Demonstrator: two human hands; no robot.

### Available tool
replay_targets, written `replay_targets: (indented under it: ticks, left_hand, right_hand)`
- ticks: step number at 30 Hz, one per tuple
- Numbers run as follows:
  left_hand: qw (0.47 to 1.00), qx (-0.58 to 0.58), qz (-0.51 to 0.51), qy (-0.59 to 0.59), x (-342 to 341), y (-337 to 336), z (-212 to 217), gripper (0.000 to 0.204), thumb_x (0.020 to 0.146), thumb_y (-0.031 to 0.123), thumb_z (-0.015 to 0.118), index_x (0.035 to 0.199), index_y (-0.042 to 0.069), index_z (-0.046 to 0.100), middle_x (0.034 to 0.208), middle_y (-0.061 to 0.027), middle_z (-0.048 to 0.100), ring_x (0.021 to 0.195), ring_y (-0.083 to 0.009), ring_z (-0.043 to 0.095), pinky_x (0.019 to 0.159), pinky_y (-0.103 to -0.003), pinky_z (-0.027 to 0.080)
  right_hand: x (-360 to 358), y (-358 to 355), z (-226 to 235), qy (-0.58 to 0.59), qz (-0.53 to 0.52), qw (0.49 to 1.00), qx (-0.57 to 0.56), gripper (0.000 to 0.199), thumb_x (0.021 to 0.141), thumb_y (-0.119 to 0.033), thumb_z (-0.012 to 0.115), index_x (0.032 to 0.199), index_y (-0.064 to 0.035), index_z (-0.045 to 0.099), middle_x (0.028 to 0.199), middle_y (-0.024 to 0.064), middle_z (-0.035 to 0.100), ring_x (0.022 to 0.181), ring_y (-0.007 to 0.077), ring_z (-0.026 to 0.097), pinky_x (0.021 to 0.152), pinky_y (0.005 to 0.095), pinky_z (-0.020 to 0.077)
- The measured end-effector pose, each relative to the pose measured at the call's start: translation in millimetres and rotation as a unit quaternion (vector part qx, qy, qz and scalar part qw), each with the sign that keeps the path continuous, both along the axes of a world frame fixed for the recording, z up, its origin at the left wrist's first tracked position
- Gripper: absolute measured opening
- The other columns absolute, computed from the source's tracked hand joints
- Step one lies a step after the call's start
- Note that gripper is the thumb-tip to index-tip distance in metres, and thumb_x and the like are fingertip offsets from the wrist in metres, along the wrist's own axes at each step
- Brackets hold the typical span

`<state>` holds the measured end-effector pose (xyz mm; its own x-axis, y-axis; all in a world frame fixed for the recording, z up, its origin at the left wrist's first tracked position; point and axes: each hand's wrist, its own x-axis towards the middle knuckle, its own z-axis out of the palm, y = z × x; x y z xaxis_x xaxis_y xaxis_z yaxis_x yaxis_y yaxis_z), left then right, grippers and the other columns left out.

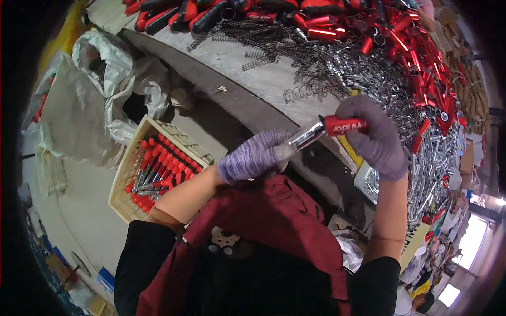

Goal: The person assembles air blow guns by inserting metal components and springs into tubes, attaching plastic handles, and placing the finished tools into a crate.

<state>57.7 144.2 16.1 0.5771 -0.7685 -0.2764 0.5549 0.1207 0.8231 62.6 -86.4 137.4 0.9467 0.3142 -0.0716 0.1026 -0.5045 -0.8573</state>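
Observation:
In purple knitted gloves, both my hands meet over the edge of the worktable. Closed fingers of my left hand (pixel 258 156) grip a shiny chrome tube (pixel 307 136), tilted up to the right. A printed red sleeve (pixel 342 125) sits in line with the tube's upper end, touching or nearly touching it. My right hand (pixel 375 137) is wrapped round the sleeve's other end, which the fingers hide. How far the tube reaches into the sleeve I cannot tell. Black coil springs (pixel 263 52) and a heap of small metal parts (pixel 353 73) lie beyond my hands.
Red metal sleeves (pixel 411 58) are piled at the far right, above many chrome rods (pixel 427 163). Red-and-black handles (pixel 182 16) line the far edge. A cream plastic basket (pixel 122 174) of red-ended tools stands at my left, near white sacks (pixel 79 110).

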Motion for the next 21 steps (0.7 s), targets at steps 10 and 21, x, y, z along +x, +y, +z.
replay_targets:
  ticks: [10,21]
  left_hand:
    - [0.973,-0.003,-0.017,-0.228,-23.0,-16.4,-17.0,0.057,0.082,0.038,0.065,0.125,0.006,0.045,0.091,-0.0053,0.058,0.078,-0.0138,0.057,0.071,-0.029,0.047]
    - [0.907,-0.018,0.208,-0.365,29.9,-35.4,-1.6,0.058,0.077,0.028,0.070,0.126,0.007,0.049,0.096,-0.0065,0.060,0.081,-0.0122,0.056,0.073,-0.028,0.047]
  right_hand:
    - [-29.7,29.7,-9.7,-0.097,0.106,0.983,-0.115,0.047,0.083,-0.033,0.062,0.114,0.0013,0.055,0.106,0.0164,0.060,0.101,0.0270,0.058,0.091,0.0331,0.0420]
    - [63.2,-75.3,-103.2,-0.124,-0.115,0.902,-0.397,0.024,0.080,-0.022,0.053,0.098,-0.0073,0.058,0.099,0.0174,0.059,0.096,0.0353,0.055,0.084,0.0424,0.0446]
